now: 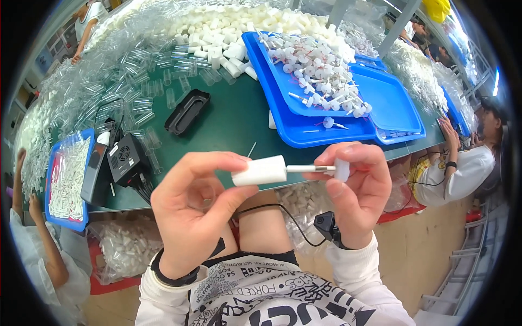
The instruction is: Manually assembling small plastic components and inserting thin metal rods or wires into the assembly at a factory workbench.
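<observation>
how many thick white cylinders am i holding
1: the thick white cylinder, pinched in the left hand, its right end at the rod of the pale round part in the right hand. No other shows in either hand.

Black lettering (304, 286) spreads across the person's pale shirt (266, 296); a label (115, 161) marks the black box (130, 158).

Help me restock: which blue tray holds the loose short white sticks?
The leftmost blue tray, left of the black fan box; the other blue trays lie farther right.
</observation>
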The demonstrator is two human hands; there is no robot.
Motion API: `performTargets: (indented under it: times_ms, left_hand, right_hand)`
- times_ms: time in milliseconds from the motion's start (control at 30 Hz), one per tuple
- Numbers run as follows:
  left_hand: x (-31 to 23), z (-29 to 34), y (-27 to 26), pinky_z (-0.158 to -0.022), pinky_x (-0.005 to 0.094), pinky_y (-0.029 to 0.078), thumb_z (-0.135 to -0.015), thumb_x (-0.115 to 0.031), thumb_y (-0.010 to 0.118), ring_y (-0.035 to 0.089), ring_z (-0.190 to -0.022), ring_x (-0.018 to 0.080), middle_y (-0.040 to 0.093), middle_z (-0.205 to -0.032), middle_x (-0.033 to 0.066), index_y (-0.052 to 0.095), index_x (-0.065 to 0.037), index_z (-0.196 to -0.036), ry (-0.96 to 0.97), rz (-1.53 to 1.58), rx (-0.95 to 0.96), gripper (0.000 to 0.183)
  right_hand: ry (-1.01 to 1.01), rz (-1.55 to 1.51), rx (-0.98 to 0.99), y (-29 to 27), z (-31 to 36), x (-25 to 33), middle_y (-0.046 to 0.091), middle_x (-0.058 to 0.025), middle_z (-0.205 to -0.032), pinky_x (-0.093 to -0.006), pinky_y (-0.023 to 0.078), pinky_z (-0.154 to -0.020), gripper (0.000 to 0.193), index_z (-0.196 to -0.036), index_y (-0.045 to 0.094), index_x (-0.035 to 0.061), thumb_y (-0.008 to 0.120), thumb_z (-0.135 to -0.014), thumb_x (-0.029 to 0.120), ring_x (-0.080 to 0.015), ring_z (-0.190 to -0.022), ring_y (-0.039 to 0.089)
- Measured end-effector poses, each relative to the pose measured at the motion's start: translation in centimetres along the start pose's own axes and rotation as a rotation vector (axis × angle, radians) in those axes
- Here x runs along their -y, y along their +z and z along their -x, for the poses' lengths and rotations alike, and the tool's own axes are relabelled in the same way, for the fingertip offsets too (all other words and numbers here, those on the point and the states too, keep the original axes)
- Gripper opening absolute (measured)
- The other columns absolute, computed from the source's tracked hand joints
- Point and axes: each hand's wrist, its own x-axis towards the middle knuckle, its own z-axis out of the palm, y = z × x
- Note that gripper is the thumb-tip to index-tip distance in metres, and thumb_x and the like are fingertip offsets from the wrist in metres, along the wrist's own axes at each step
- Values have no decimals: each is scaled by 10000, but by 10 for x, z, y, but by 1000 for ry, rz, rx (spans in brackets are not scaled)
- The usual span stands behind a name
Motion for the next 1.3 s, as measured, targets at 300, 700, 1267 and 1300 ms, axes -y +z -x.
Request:
performTargets:
  times_ms: [300,700,1267,1300]
  left_hand:
    - [21,13,2,-470,140,319,-719,111,666,445,-574,-9,635,-945,64,597,3,-966,-30,35,40,278]
    - [57,41,19,-458,164,407,-707,67,715,566,-642,65,640,-899,116,605,-19,-908,183,-96,-140,245]
    - [48,41,8,-506,215,469,-670,99,699,605,-641,137,637,-909,136,652,-20,-906,331,-303,-22,269]
    - [47,42,8,-501,216,467,-672,98,697,602,-637,139,636,-906,136,658,-21,-904,344,-339,-10,263]
  right_hand:
    - [110,189,-40,-2,5,-5,564,-200,-1076,-359,530,-834,314,-1115,474,-83,557,-812,-101,-245,-1005,587]
    - [48,241,-119,7,34,-34,630,-222,-979,-316,520,-770,206,-937,591,-64,663,-745,-91,-271,-917,634]
    - [304,86,-114,1,30,-24,585,-159,-989,-279,530,-743,158,-830,559,-47,689,-740,-55,-176,-866,602]
    - [307,150,-34,-2,30,-23,583,-151,-966,-278,532,-745,165,-825,557,-43,695,-735,-52,-176,-866,600]
